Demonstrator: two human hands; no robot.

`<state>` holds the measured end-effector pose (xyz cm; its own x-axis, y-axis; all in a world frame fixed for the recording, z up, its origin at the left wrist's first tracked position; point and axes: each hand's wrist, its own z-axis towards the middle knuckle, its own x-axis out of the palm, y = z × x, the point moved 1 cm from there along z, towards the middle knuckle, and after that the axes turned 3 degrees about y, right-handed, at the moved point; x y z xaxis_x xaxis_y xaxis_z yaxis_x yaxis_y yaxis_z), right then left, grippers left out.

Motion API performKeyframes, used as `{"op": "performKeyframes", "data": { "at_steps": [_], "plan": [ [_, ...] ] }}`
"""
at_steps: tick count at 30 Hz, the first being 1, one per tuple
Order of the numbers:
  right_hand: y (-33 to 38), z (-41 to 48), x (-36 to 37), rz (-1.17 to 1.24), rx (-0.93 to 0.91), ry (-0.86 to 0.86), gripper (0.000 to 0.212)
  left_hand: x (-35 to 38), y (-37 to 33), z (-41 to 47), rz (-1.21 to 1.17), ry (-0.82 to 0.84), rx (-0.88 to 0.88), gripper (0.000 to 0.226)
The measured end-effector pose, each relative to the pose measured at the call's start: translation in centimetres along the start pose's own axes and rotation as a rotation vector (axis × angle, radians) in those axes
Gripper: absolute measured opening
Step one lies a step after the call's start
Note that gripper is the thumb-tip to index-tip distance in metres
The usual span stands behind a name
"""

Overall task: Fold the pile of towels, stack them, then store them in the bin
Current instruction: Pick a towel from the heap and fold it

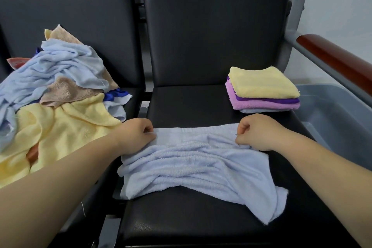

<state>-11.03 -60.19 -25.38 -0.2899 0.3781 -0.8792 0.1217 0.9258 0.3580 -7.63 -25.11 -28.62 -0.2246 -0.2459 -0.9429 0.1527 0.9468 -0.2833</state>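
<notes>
A light blue towel [193, 165] lies rumpled across the black seat [181, 219] in front of me. My left hand [136, 134] pinches its far left corner and my right hand [259, 133] pinches its far right corner, both with closed fingers. A stack of folded towels [263, 90], yellow on top of purple and pink ones, sits at the seat's far right. An unfolded pile of towels [56, 94], blue, tan and yellow, covers the seat to the left. A grey bin [340, 115] stands at the right beside the seat.
Black padded backrests [211, 32] rise behind both seats. A metal armrest with a red-brown wooden top [338, 60] runs along the right, above the bin. A gap with a metal frame [144, 104] separates the two seats.
</notes>
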Motion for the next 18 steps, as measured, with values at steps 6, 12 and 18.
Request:
{"op": "performKeyframes", "data": {
  "at_steps": [6, 12, 18],
  "plan": [
    [0.0, 0.2, -0.1, -0.062, 0.004, 0.028, 0.008, 0.0, -0.3, 0.0, 0.018, -0.015, 0.016, 0.014],
    [0.1, 0.5, 0.0, 0.131, -0.117, -0.149, 0.01, 0.1, -0.3, 0.0, 0.023, -0.005, 0.019, 0.016],
    [-0.9, 2.1, 0.9, 0.158, -0.054, -0.189, 0.009, 0.1, -0.2, 0.1, -0.017, -0.02, -0.003, 0.019]
  ]
}}
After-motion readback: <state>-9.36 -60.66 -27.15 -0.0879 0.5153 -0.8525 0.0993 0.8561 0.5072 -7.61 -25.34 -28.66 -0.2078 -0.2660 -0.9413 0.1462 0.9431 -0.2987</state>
